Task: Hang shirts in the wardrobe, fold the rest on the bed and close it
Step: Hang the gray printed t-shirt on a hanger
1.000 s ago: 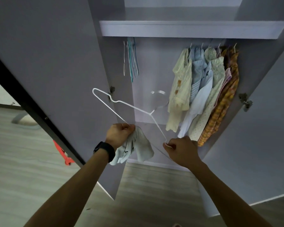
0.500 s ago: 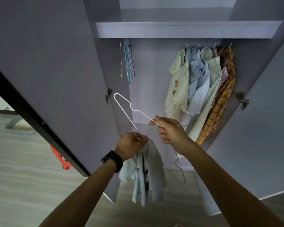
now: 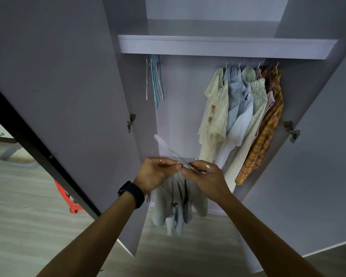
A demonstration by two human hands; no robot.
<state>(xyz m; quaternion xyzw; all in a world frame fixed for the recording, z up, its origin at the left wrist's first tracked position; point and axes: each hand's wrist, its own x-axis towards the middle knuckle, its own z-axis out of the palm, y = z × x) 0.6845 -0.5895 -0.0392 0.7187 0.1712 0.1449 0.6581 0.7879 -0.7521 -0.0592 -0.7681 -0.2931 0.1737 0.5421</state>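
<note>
Shirt [image 3: 178, 202] gripped in left hand [image 3: 158, 173], right hand [image 3: 205, 176] pinching hanger [image 3: 164, 142]

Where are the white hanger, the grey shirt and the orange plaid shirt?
white hanger [image 3: 166, 145], head view, on its blurred wire arm.
grey shirt [image 3: 176, 202], head view, on the middle of the hanging cloth.
orange plaid shirt [image 3: 265, 140], head view, on its lower front.

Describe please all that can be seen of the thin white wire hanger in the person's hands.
The thin white wire hanger looks like white-coated metal, blurred. Only one arm with its rounded end shows, tilted: the end points up-left before the open grey wardrobe, and the wire runs down-right to the hands. There the right hand pinches it, beside the left hand, which grips the top of the pale grey shirt hanging below. Hook and other arm are hidden.
</note>
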